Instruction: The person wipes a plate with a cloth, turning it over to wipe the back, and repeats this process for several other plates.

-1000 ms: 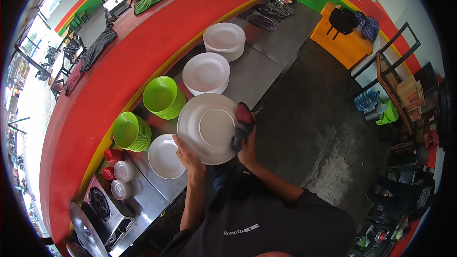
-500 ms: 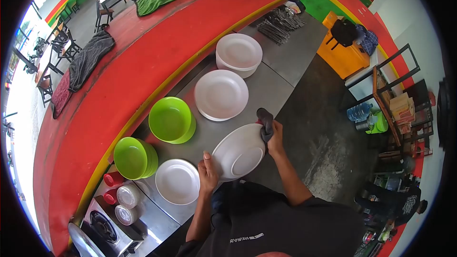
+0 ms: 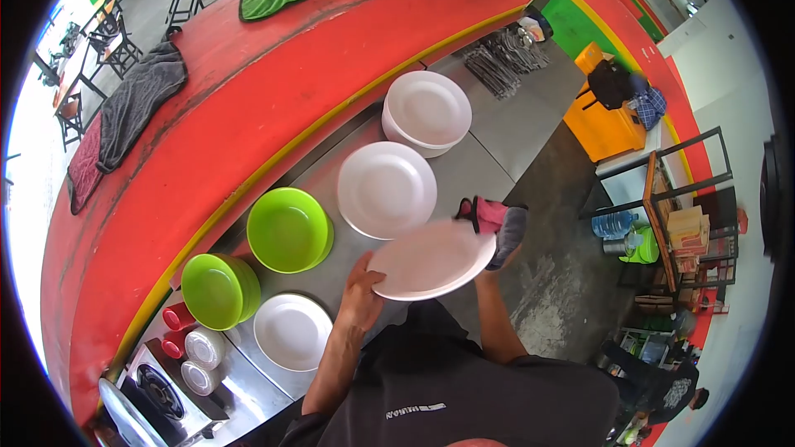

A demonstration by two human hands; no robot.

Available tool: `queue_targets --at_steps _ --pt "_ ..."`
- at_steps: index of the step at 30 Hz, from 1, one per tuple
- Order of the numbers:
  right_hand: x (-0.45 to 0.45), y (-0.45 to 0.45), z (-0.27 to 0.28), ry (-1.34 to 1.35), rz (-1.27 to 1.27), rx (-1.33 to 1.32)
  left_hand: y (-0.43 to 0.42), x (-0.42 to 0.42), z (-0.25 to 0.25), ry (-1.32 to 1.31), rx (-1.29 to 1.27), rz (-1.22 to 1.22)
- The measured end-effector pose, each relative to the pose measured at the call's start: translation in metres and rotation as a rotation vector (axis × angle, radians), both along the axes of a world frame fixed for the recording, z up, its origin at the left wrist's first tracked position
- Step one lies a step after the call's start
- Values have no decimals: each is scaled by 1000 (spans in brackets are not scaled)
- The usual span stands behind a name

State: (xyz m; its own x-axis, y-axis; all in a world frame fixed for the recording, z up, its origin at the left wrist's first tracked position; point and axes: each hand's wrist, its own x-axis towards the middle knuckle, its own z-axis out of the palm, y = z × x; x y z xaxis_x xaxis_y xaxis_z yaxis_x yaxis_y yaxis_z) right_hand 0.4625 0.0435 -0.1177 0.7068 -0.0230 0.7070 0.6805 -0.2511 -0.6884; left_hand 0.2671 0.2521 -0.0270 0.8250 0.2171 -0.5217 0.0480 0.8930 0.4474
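Left hand (image 3: 362, 291): gripping the plate (image 3: 431, 266) at the rim's 8 o'clock.
Right hand (image 3: 512, 261): partly hidden, gripping the cloth (image 3: 511, 233) at the rim's 2 o'clock.
Plate position: raised between hands, 2 o'clock from the left; neither nearer.
Plate axis: tilted, appears longest 8 to 2 o'clock; round, no pointing end.
White stack (image 3: 387, 189): 11 o'clock of plate; gap cannot be told.

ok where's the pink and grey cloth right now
In the head view, the cloth is right of centre, at the right rim of the tilted white plate.
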Motion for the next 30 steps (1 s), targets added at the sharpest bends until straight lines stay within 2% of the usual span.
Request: queue_targets --at_steps 2,5,7,10,11,13,16,19,21,24,27,30 --pt "4 -6 -80 276 148 410 -5 20 5 -74 190 71" --pt "18 2 -91 133 123 -12 -8 49 -7 -71 362 172" --pt "41 24 -38 194 280 -197 -2 61 -41 1 536 200" --pt "61 38 -21 785 627 260 -9 81 -62 223 853 256" --pt "73 35 -44 772 714 211 -12 87 -69 331 995 236" --pt "88 49 -50 659 707 160 -22 95 -83 551 1260 195" --pt "102 60 -56 608 774 112 -24 102 -99 517 1407 290" --pt "102 62 -60 639 834 78 -28 108 -114 553 1377 447" --pt "108 71 -62 659 838 54 -25 113 -120 487 1317 496" --pt "114 75 -69 767 984 85 -22 122 -121 459 1289 547" --pt "120 79 -92 605 971 41 -20 130 -118 492 1287 576" --pt "118 75 -87 928 1045 173 -22 132 -120 566 1289 582"
